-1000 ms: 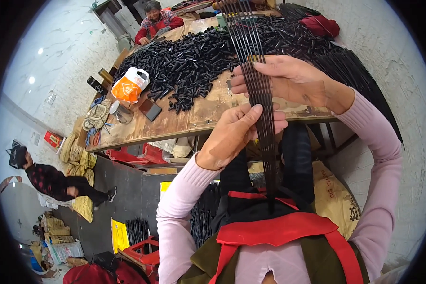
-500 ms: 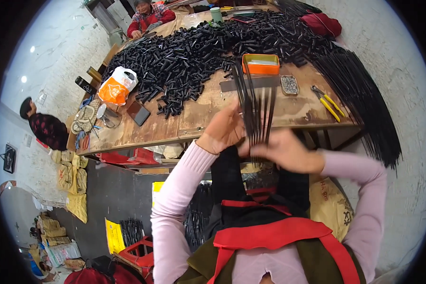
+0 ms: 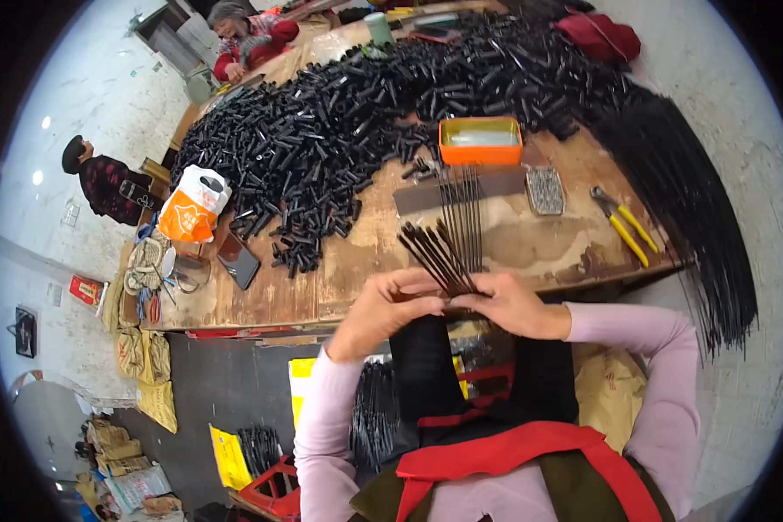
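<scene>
In front of my body, at the near edge of the wooden table (image 3: 365,261), my two hands meet around a bundle of thin black rods (image 3: 437,257). My left hand (image 3: 390,309) closes on the rods' lower ends, thumb pointing toward the right hand. Right beside it, my right hand (image 3: 518,304) grips the same ends between thumb and fingers. The rods fan upward in two groups, one leaning left and one nearly upright. Behind the upright ones lies a flat grey-brown strip (image 3: 413,199). The lowest rod ends are hidden by my fingers.
A large heap of short black tubes (image 3: 322,130) covers the far table. Close by are an orange box (image 3: 481,155), a tray of small metal pieces (image 3: 545,191) and yellow-handled pliers (image 3: 625,228). Long black rods (image 3: 705,226) hang over the right edge. A phone (image 3: 238,259) lies left; two people are beyond.
Both hands have come down toward my body and closed together on the rods. The rods have split into a left-leaning group and an upright group. The view has shifted slightly.
</scene>
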`<state>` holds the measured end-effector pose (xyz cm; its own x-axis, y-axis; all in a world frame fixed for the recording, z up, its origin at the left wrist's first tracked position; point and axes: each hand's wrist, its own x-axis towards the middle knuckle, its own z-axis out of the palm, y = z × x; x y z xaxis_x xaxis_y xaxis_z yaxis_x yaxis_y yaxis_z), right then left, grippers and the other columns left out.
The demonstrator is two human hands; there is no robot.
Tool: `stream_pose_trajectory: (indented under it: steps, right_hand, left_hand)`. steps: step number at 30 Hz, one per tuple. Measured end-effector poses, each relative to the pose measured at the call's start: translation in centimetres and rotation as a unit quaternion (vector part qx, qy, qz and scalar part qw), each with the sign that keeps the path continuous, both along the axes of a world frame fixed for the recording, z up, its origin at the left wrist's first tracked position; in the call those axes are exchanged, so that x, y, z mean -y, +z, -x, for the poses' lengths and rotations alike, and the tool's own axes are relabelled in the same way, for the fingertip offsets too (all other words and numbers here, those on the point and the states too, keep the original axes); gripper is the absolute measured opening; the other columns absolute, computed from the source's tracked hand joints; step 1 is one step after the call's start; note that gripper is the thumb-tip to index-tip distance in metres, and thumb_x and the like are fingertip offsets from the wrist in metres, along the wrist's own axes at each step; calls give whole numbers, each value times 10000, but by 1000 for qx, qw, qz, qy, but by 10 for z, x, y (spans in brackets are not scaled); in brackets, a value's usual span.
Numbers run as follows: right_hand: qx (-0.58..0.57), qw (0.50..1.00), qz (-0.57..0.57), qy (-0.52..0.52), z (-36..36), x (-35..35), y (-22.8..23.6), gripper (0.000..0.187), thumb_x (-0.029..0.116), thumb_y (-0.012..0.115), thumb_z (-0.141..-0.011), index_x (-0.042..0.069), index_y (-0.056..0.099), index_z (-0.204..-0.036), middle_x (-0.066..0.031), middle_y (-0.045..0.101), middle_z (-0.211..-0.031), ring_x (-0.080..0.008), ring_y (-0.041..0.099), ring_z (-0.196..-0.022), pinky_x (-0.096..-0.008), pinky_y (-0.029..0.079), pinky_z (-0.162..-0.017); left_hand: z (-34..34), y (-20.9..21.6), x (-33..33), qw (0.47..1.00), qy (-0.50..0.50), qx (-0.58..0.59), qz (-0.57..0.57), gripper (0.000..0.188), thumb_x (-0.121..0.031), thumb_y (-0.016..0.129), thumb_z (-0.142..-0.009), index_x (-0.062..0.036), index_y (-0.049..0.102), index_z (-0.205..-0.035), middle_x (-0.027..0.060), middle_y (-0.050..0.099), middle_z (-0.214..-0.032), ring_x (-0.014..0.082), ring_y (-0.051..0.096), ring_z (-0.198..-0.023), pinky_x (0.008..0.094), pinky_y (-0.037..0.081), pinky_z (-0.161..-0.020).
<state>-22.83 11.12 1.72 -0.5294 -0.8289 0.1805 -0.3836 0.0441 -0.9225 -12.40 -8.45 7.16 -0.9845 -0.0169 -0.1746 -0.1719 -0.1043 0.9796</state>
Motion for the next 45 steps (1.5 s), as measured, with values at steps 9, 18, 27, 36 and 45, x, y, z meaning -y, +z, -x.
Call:
stream_pose_trajectory:
  steps: [9,18,27,36,45]
  right_hand:
    - [8,998,43,46,-6,-6,-10,199,65,672,-901,-7,685,-1086,-123,716,-951,-157,670,-875,-294,524,-793]
    - [-227,968,70,81,66,-11,49,323,65,622,-858,39,644,-1179,-114,699,-1020,-280,693,-880,-356,541,-810]
    - [-452,854,-229,-116,255,74,20,151,92,617,-817,-9,701,-893,-248,670,-837,-409,672,-826,-472,537,-732]
    - [-333,913,-180,-149,263,55,55,184,121,665,-769,3,747,-883,-241,683,-796,-320,709,-774,-375,553,-713]
    - [-155,984,-42,-80,50,-57,145,227,128,646,-915,15,677,-1110,-1,636,-819,-48,559,-678,-232,465,-594]
  left_hand:
    - [-19,67,-57,980,136,-141,23,274,82,608,-892,86,617,-1166,209,682,-1085,246,690,-962,345,580,-880]
    - [-21,60,-60,981,134,-136,27,287,128,639,-847,68,649,-1127,212,686,-1049,278,678,-1004,368,582,-890]
    - [-24,54,-62,981,137,-140,4,250,139,626,-855,70,659,-1092,227,682,-1055,302,670,-1024,406,577,-899]
    - [-17,62,-59,971,185,-131,76,228,-3,726,-832,-41,742,-1056,-62,577,-687,-5,469,-594,169,408,-543]
    - [-13,63,-62,971,143,-187,-39,308,41,658,-879,38,647,-1187,62,669,-921,113,652,-872,274,576,-849]
